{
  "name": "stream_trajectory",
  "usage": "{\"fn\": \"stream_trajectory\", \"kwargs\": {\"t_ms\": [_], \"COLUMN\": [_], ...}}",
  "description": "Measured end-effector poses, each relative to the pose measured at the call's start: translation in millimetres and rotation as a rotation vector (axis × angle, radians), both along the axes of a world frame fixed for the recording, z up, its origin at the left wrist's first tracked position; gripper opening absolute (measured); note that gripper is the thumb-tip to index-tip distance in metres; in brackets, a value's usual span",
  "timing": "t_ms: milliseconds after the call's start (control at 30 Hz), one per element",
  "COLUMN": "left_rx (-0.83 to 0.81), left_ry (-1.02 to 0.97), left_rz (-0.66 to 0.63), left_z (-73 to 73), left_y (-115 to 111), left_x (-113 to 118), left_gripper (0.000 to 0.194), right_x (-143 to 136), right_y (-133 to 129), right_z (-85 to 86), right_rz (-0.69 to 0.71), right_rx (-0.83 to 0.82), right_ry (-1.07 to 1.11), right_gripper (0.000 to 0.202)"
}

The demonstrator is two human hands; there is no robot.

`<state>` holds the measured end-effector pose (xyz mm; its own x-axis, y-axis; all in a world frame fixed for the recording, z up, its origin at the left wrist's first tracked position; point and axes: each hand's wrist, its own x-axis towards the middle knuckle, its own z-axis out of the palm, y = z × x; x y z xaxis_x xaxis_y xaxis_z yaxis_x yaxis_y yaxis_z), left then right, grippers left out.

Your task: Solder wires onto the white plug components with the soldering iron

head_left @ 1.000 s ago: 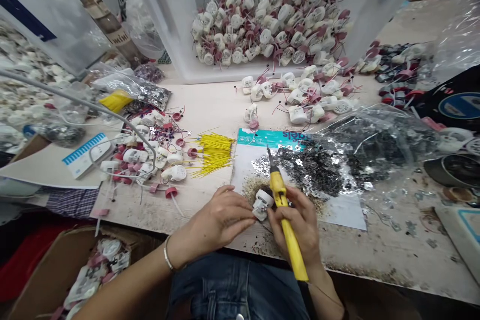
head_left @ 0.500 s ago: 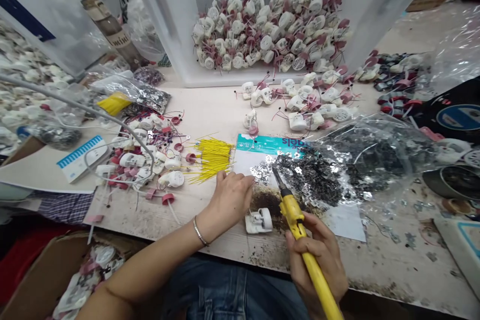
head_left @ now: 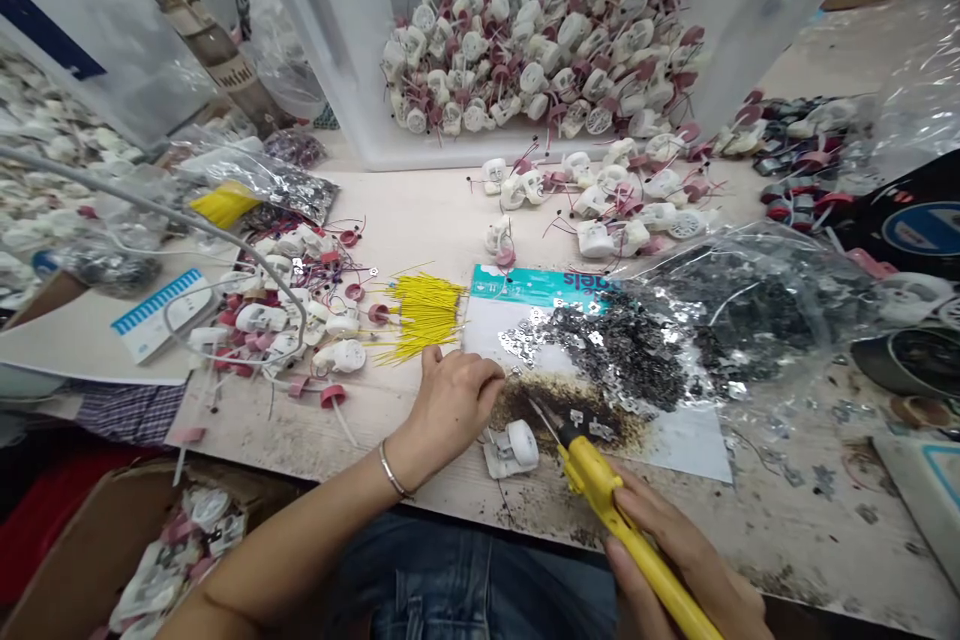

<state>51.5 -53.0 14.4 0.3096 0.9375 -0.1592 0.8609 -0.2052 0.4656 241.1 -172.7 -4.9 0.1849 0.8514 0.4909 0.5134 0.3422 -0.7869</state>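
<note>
A yellow soldering iron (head_left: pixel 611 500) is gripped in my right hand (head_left: pixel 675 560), its metal tip pointing up and left over a brown-stained patch of the table. Just left of the tip lies a white plastic part (head_left: pixel 511 450) with a round end. My left hand (head_left: pixel 455 400) is above and left of this part, fingers curled together; what they pinch, if anything, is too small to make out. Yellow wires (head_left: pixel 429 315) lie in a bundle beyond my left hand. Small metal pieces (head_left: pixel 630 350) are heaped on a white and teal sheet (head_left: pixel 517 287).
A translucent bin (head_left: pixel 352 135) full of white and pink parts stands at the back. More parts with wires (head_left: pixel 341 355) lie at the left, crossed by a grey cable (head_left: pixel 247 245). A clear bag (head_left: pixel 795 320) and a round tin (head_left: pixel 892 360) are at the right.
The soldering iron and my right hand have moved down and right, with the tip off the metal pieces. The white part has shifted and turned slightly. My left hand has moved a little left.
</note>
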Motion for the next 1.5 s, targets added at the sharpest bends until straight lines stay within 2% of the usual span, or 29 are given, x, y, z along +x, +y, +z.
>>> {"fn": "stream_trajectory", "kwargs": {"t_ms": [67, 167, 233, 467, 667, 800, 867, 967, 1100, 1200, 1300, 1433, 1500], "left_rx": [0.019, 0.024, 0.022, 0.009, 0.004, -0.011, -0.019, -0.034, -0.048, -0.085, -0.118, -0.096, -0.045], "left_ry": [0.040, 0.086, 0.103, 0.128, 0.149, 0.148, 0.152, 0.157, 0.148, 0.134, 0.121, 0.106, 0.149], "left_rz": [0.005, 0.009, 0.010, 0.006, 0.008, 0.004, 0.004, 0.007, -0.004, -0.044, -0.095, -0.108, -0.047], "left_z": [-0.5, 1.3, 3.2, 6.5, 6.0, 6.3, 6.9, 9.1, 12.3, 11.8, 10.4, 14.4, 17.6], "left_y": [1.2, 3.0, 3.9, 5.2, 6.7, 8.3, 8.7, 8.6, 6.7, 3.0, -2.2, -1.7, 6.1], "left_x": [3.5, 7.7, 9.3, 11.1, 12.2, 11.7, 12.0, 12.6, 10.4, 6.2, 1.9, -5.4, -10.6], "left_gripper": [0.016, 0.018, 0.019, 0.020, 0.021, 0.021, 0.021, 0.021, 0.020, 0.020, 0.021, 0.023, 0.023], "right_x": [0.2, 3.1, 5.5, 6.5, 6.2, 1.1, -7.8, -27.5, -43.5, -33.1, -10.7, 7.5, 6.1], "right_y": [2.9, 9.1, 11.6, 12.4, 13.9, 14.1, 17.3, 25.5, 34.1, 37.5, 43.2, 53.0, 56.8], "right_z": [-1.0, -6.3, -9.7, -9.9, -4.1, -2.9, -6.3, -13.6, -18.3, -19.9, -26.4, -41.2, -46.8], "right_rz": [0.034, 0.153, 0.181, 0.188, 0.216, 0.113, 0.044, 0.036, 0.108, 0.082, 0.014, 0.095, 0.131], "right_rx": [-0.003, 0.021, 0.048, 0.110, 0.084, 0.096, 0.105, 0.103, 0.111, 0.125, 0.152, 0.109, 0.126], "right_ry": [-0.032, -0.130, -0.176, -0.233, -0.264, -0.194, -0.122, -0.086, -0.117, -0.131, -0.249, -0.335, -0.340], "right_gripper": [0.034, 0.042, 0.043, 0.044, 0.044, 0.048, 0.043, 0.017, 0.015, 0.017, 0.019, 0.026, 0.028]}}
